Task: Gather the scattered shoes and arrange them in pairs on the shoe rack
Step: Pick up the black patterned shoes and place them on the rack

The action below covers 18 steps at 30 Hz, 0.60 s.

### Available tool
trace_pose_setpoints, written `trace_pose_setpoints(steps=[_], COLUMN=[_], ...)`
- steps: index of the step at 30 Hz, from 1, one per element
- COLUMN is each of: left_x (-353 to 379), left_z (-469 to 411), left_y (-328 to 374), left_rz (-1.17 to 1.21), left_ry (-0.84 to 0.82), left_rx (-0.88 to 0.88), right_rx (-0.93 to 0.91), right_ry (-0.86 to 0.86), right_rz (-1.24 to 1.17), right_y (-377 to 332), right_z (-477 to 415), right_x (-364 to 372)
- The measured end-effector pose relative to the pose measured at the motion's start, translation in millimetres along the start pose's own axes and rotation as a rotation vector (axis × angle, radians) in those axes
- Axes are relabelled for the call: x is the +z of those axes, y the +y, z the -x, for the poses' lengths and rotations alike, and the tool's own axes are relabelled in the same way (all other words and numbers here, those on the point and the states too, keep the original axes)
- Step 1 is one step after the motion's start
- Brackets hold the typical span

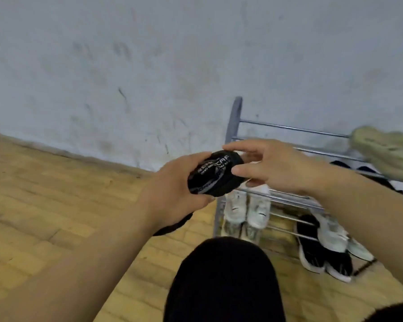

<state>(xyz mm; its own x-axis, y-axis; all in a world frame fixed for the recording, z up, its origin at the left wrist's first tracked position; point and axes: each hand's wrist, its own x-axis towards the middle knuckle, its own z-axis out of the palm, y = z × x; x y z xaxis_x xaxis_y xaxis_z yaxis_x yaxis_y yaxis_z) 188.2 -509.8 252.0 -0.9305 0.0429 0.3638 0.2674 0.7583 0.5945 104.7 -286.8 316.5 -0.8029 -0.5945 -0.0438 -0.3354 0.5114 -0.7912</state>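
My left hand [172, 191] grips a black slipper [215, 174] with white lettering, held in the air just left of the metal shoe rack [291, 129]. My right hand [272, 166] pinches the slipper's far end with thumb and fingers. A second black piece [172, 227] hangs below my left wrist, mostly hidden. On the rack, a pair of white sneakers [247, 208] sits on a middle shelf at the left end. An olive-beige shoe [386, 152] lies on the top shelf at the right. Black sneakers [316, 252] and light grey sneakers [335, 235] rest low on the right.
A scuffed pale wall [149, 66] rises behind the rack. The floor is tan brick-pattern paving [44, 205]. My knee in black cloth [221, 282] fills the bottom centre, close to the rack's front. Dark shoes [368, 169] sit on a shelf behind my right forearm.
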Motion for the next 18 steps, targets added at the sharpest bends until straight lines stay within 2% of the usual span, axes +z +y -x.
trace_pose_setpoints(steps=[4,8,14,18], left_x=[76,189,365,458], left_z=[-67,-97,-71,-33], left_y=[117,221,348,387], left_rz=[-0.062,-0.115,-0.167,-0.250], left_ry=[-0.276,-0.489,-0.827,-1.020], left_rx=[0.302,0.547,0.760,0.834], right_rx=[0.155,0.323,0.602,0.739], right_ry=[0.259,0.491,0.741,0.780], right_rz=[-0.162,-0.272,-0.402,-0.553], right_y=[77,160,281,358], right_z=[115,240,402,479], right_x=[-89,-140,-151,-133])
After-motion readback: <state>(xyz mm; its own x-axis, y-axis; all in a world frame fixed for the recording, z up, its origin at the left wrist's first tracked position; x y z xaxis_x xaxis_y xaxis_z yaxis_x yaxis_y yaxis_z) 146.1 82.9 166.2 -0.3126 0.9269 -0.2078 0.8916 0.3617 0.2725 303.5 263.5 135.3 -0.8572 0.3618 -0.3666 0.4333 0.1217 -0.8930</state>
